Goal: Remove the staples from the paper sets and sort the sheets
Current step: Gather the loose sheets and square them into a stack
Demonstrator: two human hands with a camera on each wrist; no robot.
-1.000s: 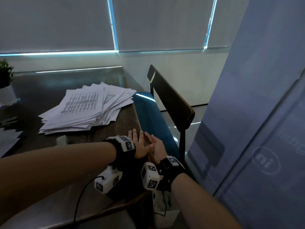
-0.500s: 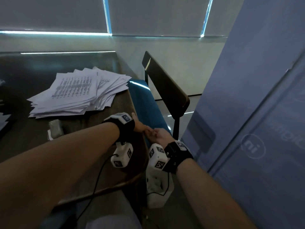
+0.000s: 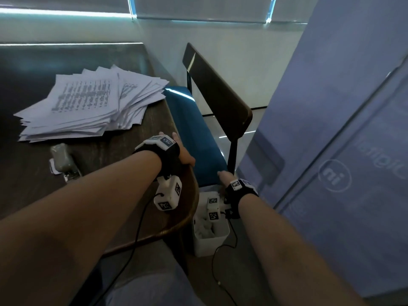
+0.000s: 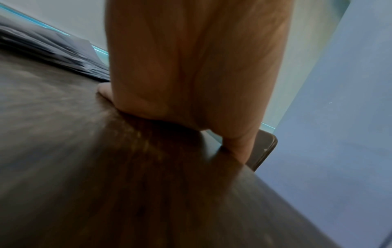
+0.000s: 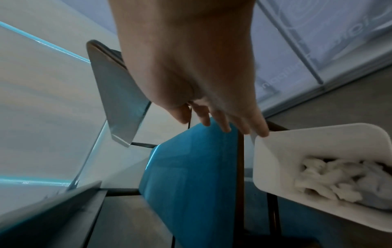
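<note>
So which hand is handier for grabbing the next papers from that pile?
Probably the left hand: it rests on the table edge, with the paper pile on that same surface. The right hand hangs off the table, fingers loose over the white bin.

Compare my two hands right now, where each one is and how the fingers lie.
The left hand rests edge-on at the table rim; the right hand hangs off the table, above the white bin beside the blue chair. The left touches wood, while the right touches nothing that shows plainly. Both have fairly straight fingers and hold nothing.
</note>
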